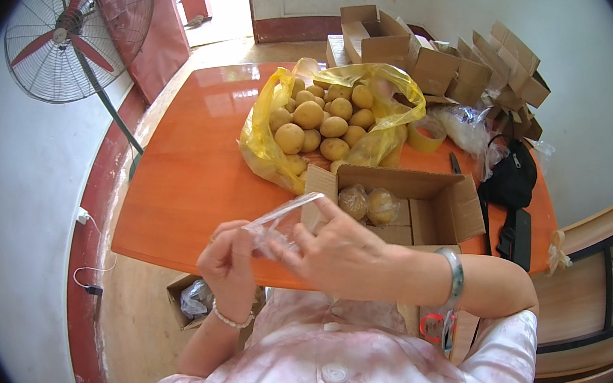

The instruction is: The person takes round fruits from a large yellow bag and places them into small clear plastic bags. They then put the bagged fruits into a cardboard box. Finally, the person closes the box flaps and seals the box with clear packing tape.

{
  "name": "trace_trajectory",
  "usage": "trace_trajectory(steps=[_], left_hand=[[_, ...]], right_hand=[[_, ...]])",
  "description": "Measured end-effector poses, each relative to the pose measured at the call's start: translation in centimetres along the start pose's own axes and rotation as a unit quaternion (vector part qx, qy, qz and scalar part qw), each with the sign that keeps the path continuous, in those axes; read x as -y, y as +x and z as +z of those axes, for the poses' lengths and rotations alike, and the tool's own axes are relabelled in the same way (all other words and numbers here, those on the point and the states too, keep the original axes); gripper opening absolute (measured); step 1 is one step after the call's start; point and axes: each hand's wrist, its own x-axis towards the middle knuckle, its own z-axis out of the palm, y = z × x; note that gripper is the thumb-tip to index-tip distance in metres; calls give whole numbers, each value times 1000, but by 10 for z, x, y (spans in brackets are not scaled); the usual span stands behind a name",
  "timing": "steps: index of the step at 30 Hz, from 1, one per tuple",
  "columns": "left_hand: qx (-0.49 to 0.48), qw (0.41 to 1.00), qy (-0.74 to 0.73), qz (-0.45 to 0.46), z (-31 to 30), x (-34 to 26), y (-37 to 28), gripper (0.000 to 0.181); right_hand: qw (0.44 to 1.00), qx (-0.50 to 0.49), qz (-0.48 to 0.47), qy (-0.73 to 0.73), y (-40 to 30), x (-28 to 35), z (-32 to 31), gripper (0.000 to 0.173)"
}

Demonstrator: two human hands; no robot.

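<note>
In front of my chest, a thin clear plastic bag (278,228) is stretched between both hands. My left hand (230,259) pinches its near left side between thumb and fingers. With the index finger at the bag's far upper end, my right hand (328,245) holds it spread; its other fingers are partly behind or inside the film. Just beyond is an open cardboard box (415,184) with two film-wrapped round yellow-brown fruits (383,207) at its left end. A yellow plastic bag (261,158), mouth wide, holds many loose fruits (308,115) of the same kind.
On the orange table (169,204) lie a tape roll (426,134), clear plastic packaging (464,130), a dark tool (455,163) and a black pouch (512,175). Empty cardboard boxes (434,70) pile up behind. A fan (60,36) stands left; a carton (181,296) sits below the table.
</note>
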Motion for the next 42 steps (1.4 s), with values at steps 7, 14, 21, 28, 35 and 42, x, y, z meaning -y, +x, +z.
trace_trajectory(steps=[7,14,21,28,35,42], left_hand=[[-89,922,-290,-241,-10,0,14,21],[-23,945,-252,-208,-29,35,23,20],[-59,943,-211,-251,-24,71,25,17],[68,958,-144,-239,-18,63,22,20],[85,968,-71,-226,-23,74,17,16],[58,979,-42,-193,-14,75,17,4]], right_hand=[[989,139,-45,33,27,8,18,44],[944,-176,-79,268,30,-28,2,20],[929,-114,301,185,23,-140,11,21],[922,91,331,178,44,-202,82,32],[972,82,210,68,76,-183,89,34],[943,89,315,64,81,-188,107,33]])
